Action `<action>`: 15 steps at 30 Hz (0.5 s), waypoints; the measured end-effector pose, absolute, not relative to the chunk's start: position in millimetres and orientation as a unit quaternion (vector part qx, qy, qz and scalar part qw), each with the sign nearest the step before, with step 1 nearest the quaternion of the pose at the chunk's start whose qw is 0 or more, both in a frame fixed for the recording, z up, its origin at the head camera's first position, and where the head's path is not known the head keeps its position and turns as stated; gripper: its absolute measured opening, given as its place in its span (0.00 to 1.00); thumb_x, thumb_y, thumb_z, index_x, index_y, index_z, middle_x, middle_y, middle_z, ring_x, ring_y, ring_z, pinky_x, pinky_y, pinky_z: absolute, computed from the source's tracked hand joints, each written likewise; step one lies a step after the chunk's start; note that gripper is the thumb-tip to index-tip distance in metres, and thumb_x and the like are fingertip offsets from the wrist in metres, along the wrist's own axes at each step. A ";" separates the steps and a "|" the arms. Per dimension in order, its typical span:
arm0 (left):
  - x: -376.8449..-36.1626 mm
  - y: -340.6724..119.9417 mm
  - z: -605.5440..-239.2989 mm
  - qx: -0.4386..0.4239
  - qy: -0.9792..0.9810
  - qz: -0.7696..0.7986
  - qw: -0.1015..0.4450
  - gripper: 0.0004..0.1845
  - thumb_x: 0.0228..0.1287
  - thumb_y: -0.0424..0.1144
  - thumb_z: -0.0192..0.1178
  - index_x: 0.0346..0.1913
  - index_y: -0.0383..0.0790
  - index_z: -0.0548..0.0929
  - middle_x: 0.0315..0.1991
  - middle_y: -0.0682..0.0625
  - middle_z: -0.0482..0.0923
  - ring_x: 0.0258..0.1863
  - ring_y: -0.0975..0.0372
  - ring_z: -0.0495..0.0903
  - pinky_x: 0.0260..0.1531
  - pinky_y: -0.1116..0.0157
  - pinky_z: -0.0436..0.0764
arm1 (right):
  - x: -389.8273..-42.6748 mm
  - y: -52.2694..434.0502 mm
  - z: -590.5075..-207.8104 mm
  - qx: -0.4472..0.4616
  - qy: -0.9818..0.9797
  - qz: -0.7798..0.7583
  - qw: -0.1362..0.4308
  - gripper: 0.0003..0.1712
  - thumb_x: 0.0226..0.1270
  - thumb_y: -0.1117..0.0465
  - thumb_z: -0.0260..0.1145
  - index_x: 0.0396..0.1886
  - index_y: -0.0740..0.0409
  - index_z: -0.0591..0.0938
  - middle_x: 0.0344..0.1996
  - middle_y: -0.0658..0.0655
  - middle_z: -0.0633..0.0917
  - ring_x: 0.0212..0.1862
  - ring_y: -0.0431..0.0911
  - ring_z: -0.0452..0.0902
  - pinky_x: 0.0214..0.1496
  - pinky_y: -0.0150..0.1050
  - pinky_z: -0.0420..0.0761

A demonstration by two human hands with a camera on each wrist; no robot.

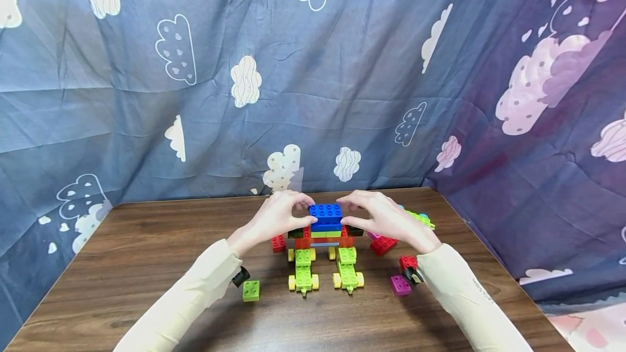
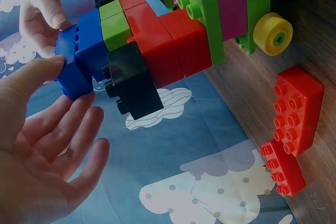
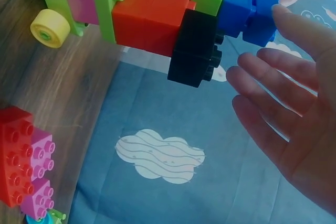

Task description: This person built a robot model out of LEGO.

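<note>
Hands work both ends of the top blue block point(image 1: 325, 211) in the head view: left hand point(image 1: 281, 214), right hand point(image 1: 381, 214), each pinching a side, and that block sits at the summit of the brick build point(image 1: 303, 241). Over to the left wrist: thumb and fingertips grip the blue end, remaining fingers spread loose, studs peeking from the gap underneath. Right wrist now: light pinch, thumb against blue, other fingers relaxed, near the black block point(image 3: 192, 48) but apart from it.
</note>
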State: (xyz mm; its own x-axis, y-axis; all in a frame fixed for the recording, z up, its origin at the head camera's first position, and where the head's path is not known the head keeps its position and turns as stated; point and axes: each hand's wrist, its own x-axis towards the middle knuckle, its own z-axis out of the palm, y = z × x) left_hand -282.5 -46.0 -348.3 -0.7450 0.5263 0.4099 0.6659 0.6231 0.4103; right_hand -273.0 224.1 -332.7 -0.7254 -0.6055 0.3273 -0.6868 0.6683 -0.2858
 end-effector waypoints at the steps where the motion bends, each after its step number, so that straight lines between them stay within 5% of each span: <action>1: -282.4 -46.0 -348.3 -0.335 -0.891 -0.277 0.127 0.15 0.58 0.46 0.72 0.46 0.44 0.87 0.40 0.51 0.88 0.39 0.62 0.84 0.41 0.64 0.83 | -272.7 223.4 -332.3 0.357 -0.907 0.198 0.103 0.26 0.62 0.49 0.72 0.58 0.52 0.82 0.48 0.49 0.87 0.48 0.43 0.84 0.54 0.45 0.84; 15: -279.3 -44.2 -344.1 -0.340 -0.893 -0.277 0.105 0.16 0.59 0.47 0.71 0.47 0.44 0.87 0.43 0.51 0.89 0.39 0.62 0.85 0.43 0.65 0.83 | -272.9 216.9 -331.1 0.360 -0.909 0.185 0.101 0.20 0.64 0.50 0.70 0.55 0.47 0.84 0.40 0.42 0.86 0.42 0.35 0.79 0.49 0.37 0.84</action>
